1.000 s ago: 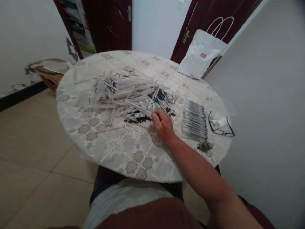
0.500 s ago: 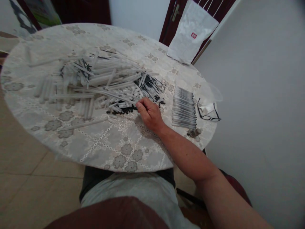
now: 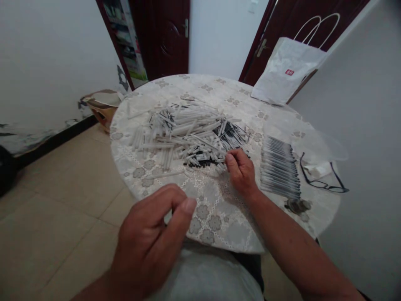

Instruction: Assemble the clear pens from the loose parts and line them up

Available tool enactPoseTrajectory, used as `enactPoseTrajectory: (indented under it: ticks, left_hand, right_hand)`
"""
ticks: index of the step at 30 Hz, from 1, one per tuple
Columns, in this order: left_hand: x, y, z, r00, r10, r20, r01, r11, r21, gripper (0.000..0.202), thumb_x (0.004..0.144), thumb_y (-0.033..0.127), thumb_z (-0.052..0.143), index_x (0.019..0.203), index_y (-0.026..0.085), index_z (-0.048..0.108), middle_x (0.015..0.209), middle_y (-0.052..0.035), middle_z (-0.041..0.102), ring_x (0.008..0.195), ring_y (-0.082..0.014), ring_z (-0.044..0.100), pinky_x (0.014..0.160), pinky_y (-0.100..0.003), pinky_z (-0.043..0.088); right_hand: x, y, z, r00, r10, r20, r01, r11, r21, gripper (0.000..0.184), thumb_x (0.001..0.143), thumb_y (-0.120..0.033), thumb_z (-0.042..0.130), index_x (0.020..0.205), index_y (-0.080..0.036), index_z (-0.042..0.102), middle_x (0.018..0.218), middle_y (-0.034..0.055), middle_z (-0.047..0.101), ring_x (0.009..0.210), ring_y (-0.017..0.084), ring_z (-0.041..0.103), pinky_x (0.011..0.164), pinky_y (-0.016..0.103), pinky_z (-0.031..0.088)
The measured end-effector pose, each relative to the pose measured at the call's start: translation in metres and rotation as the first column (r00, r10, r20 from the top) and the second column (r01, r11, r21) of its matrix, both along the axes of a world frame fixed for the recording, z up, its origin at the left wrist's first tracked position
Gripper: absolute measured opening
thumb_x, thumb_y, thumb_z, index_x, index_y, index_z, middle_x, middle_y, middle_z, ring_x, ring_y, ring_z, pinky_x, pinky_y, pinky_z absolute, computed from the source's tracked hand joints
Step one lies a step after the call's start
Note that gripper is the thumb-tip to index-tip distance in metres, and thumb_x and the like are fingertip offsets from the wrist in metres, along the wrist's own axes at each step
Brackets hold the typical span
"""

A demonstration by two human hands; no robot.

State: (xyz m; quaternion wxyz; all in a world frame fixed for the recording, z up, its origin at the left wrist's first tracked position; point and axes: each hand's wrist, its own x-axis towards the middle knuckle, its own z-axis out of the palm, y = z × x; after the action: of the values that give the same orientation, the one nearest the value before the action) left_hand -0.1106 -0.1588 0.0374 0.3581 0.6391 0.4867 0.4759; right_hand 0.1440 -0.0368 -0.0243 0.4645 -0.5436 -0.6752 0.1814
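Observation:
My right hand rests at the near right edge of a heap of pen parts, thumb and forefinger pinched together. Whatever may be between those fingertips is too small to make out. Close by lie small black caps, short clear caps and thin dark refills. Long clear pen barrels are piled behind them. My left hand hovers in front of the table's near edge, its fingers curled and the thumb against the forefinger. Its grip is hidden from view.
A row of assembled pens lies to the right on the patterned tablecloth. Beyond it are black-framed glasses and a small dark object. A white paper bag stands at the far right edge.
My left hand has come into view at the lower left. The camera has turned left and up, shifting the table rightward and lower. My right hand stays pinched beside the heap.

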Motion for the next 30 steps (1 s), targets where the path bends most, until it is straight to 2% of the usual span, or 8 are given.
enactPoseTrajectory:
  ticks: [3, 7, 12, 20, 22, 25, 28, 30]
  left_hand:
    - [0.002, 0.052, -0.007, 0.942, 0.173, -0.286, -0.134, 0.979, 0.150, 0.025, 0.096, 0.032, 0.060, 0.073, 0.023, 0.061, 0.071, 0.0001, 0.060, 0.067, -0.0177, 0.056, 0.069, -0.033, 0.046]
    - [-0.008, 0.089, -0.043, 0.851, 0.198, -0.486, -0.097, 0.970, 0.225, 0.014, 0.093, 0.023, 0.060, 0.106, 0.021, 0.066, 0.101, -0.0054, 0.069, 0.089, -0.0217, 0.062, 0.085, -0.037, 0.048]
    - [-0.008, 0.100, -0.070, 0.719, 0.081, -0.690, 0.047, 0.985, 0.164, 0.019, 0.091, 0.018, 0.060, 0.104, 0.023, 0.072, 0.101, -0.0087, 0.067, 0.099, -0.0265, 0.059, 0.088, -0.040, 0.047]
    - [0.008, 0.107, -0.069, 0.608, 0.028, -0.794, 0.153, 0.977, 0.151, 0.019, 0.094, 0.017, 0.055, 0.094, 0.023, 0.072, 0.103, -0.0103, 0.066, 0.098, -0.0277, 0.057, 0.084, -0.039, 0.046]
    - [0.007, 0.110, -0.071, 0.664, -0.009, -0.748, 0.184, 0.971, 0.151, 0.016, 0.093, 0.017, 0.056, 0.095, 0.023, 0.071, 0.100, -0.0097, 0.067, 0.099, -0.0275, 0.057, 0.087, -0.040, 0.046]
    - [0.008, 0.112, -0.072, 0.838, -0.030, -0.544, 0.134, 0.979, 0.153, 0.014, 0.095, 0.025, 0.057, 0.100, 0.023, 0.070, 0.100, -0.0081, 0.069, 0.098, -0.0254, 0.060, 0.090, -0.039, 0.046]
    - [0.013, 0.117, -0.069, 0.991, 0.032, -0.133, -0.031, 1.000, 0.006, 0.022, 0.094, 0.035, 0.061, 0.110, 0.022, 0.070, 0.098, -0.0067, 0.072, 0.087, -0.0213, 0.064, 0.081, -0.033, 0.049]
    - [0.019, 0.123, -0.067, 0.975, 0.101, 0.197, -0.070, 0.985, -0.160, 0.035, 0.091, 0.038, 0.064, 0.122, 0.022, 0.068, 0.095, -0.0054, 0.072, 0.075, -0.0170, 0.063, 0.068, -0.029, 0.049]
  right_hand:
    - [0.003, 0.002, -0.002, 1.000, -0.023, -0.010, 0.023, 1.000, 0.002, 0.023, 0.100, -0.042, 0.051, 0.097, -0.022, 0.062, 0.075, 0.0004, 0.059, 0.070, 0.017, 0.054, 0.065, 0.029, 0.041]
    - [0.003, 0.004, -0.005, 0.999, -0.045, 0.023, 0.043, 0.998, 0.052, 0.020, 0.097, -0.040, 0.055, 0.098, -0.022, 0.062, 0.075, -0.0006, 0.058, 0.069, 0.017, 0.053, 0.066, 0.030, 0.040]
    - [0.004, 0.007, -0.008, 0.999, -0.044, 0.013, 0.042, 0.996, 0.078, 0.020, 0.096, -0.040, 0.057, 0.099, -0.022, 0.062, 0.076, -0.0005, 0.060, 0.068, 0.017, 0.054, 0.066, 0.030, 0.041]
    - [0.004, 0.010, -0.010, 0.999, -0.034, 0.003, 0.033, 0.996, 0.078, 0.018, 0.095, -0.038, 0.057, 0.099, -0.022, 0.061, 0.074, -0.0012, 0.059, 0.066, 0.017, 0.055, 0.066, 0.030, 0.041]
    - [0.004, 0.009, -0.008, 1.000, -0.017, -0.003, 0.017, 0.997, 0.080, 0.018, 0.096, -0.039, 0.056, 0.098, -0.022, 0.061, 0.075, -0.0009, 0.059, 0.068, 0.017, 0.055, 0.067, 0.030, 0.041]
    - [0.003, 0.006, -0.005, 1.000, 0.007, -0.029, -0.005, 0.998, 0.067, 0.019, 0.098, -0.039, 0.052, 0.098, -0.022, 0.061, 0.077, -0.0005, 0.059, 0.071, 0.017, 0.055, 0.068, 0.030, 0.041]
    - [0.003, 0.005, -0.004, 0.996, 0.013, -0.091, -0.010, 0.999, 0.041, 0.023, 0.101, -0.040, 0.047, 0.092, -0.023, 0.059, 0.073, -0.0013, 0.058, 0.069, 0.017, 0.054, 0.066, 0.030, 0.040]
    - [0.004, 0.004, -0.004, 0.990, 0.012, -0.142, -0.008, 1.000, 0.030, 0.028, 0.103, -0.041, 0.043, 0.086, -0.023, 0.057, 0.069, -0.0020, 0.055, 0.066, 0.017, 0.053, 0.065, 0.030, 0.039]
